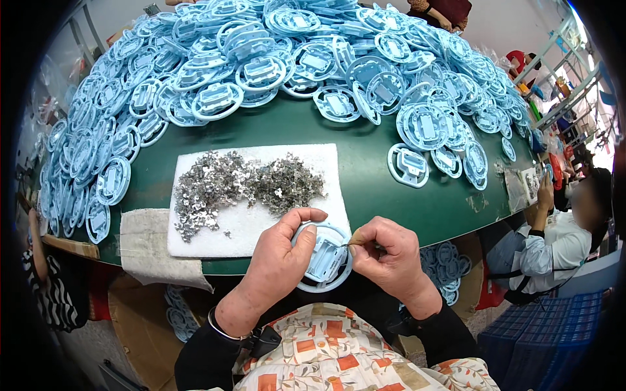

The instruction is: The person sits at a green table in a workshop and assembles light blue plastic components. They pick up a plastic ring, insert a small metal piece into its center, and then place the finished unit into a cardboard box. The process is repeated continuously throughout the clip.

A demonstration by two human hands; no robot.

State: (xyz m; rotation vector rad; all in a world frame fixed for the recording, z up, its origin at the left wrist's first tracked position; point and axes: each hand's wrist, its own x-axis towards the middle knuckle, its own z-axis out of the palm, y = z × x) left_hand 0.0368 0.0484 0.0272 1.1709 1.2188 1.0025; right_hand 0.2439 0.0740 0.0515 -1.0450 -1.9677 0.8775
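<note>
My left hand (282,251) is closed round the left rim of a round light-blue plastic part (324,259), which has a rectangular battery-box-like recess in its middle. I hold it just off the table's near edge, above my lap. At the part's right side, my right hand (387,255) pinches a tiny thin metal piece (347,245) between thumb and forefinger, its tip at the recess. Beyond my hands lies a white foam sheet (261,249) bearing two heaps of small metal clips (212,189).
A large pile of similar blue parts (261,72) covers the far side of the green table (365,156). Under the foam's left side lies a beige cloth (156,244). Cartons with more blue parts (447,267) stand below the table. Other people (554,241) sit around it.
</note>
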